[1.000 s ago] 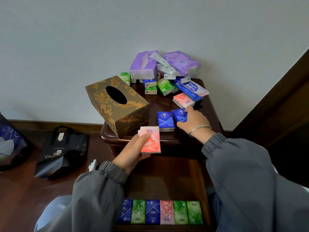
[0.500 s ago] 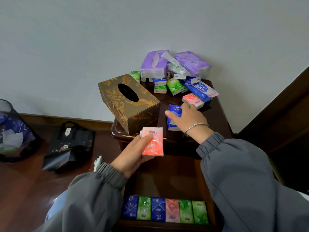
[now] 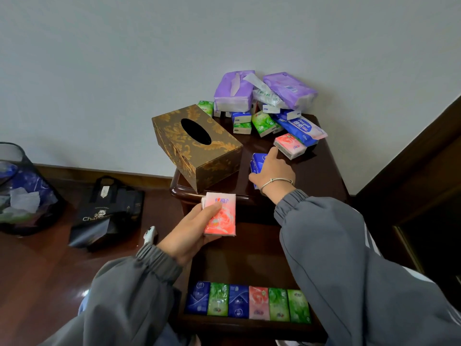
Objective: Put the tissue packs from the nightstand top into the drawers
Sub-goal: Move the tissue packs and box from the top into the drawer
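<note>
Blue packs (image 3: 257, 163): on the tabletop (image 3: 321, 173), now bunched; side by side a second ago.
Right grip (image 3: 273, 172): clasps them, forefinger at the loose pink pack (image 3: 290, 146).
Left grip (image 3: 189, 236): holds a second pink pack (image 3: 220, 218) above the drawer (image 3: 249, 328).
Meaning: probably one combined drop next.

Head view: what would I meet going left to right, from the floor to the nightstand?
Mesh waste bin → black bag → gold tissue box → right hand gripping a blue pack.
</note>
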A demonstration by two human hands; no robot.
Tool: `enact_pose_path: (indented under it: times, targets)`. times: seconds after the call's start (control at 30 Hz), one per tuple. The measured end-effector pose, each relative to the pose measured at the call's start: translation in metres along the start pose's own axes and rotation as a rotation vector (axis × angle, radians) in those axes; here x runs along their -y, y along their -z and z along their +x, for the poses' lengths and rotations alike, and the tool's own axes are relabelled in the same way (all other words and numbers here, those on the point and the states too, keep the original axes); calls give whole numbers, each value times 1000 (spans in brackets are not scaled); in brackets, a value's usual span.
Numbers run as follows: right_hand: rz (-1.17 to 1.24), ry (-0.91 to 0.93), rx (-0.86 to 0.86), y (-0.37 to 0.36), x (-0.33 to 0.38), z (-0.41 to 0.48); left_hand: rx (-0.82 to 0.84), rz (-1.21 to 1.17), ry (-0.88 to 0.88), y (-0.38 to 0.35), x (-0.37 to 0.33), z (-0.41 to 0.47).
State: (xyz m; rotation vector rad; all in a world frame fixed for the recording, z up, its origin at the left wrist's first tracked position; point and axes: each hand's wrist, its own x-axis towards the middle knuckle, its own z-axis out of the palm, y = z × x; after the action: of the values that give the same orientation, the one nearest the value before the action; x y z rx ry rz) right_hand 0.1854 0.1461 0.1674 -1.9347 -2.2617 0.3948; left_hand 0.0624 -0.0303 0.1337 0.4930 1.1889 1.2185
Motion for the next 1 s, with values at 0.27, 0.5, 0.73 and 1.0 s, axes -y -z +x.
enact_pose_path:
  times: [0.27, 0.5, 0.73, 1.0]
  targets:
    - [321, 188, -145, 0, -44, -38, -55, 43, 40, 22, 16, -31]
    - [622, 270, 20, 3, -81, -137, -231, 18, 89, 60, 50, -37]
    - [383, 182, 551, -90, -64, -167, -382, -92, 129, 83, 74, -25]
    - [271, -4, 512, -191, -15, -127, -472, -155, 162, 111, 80, -18]
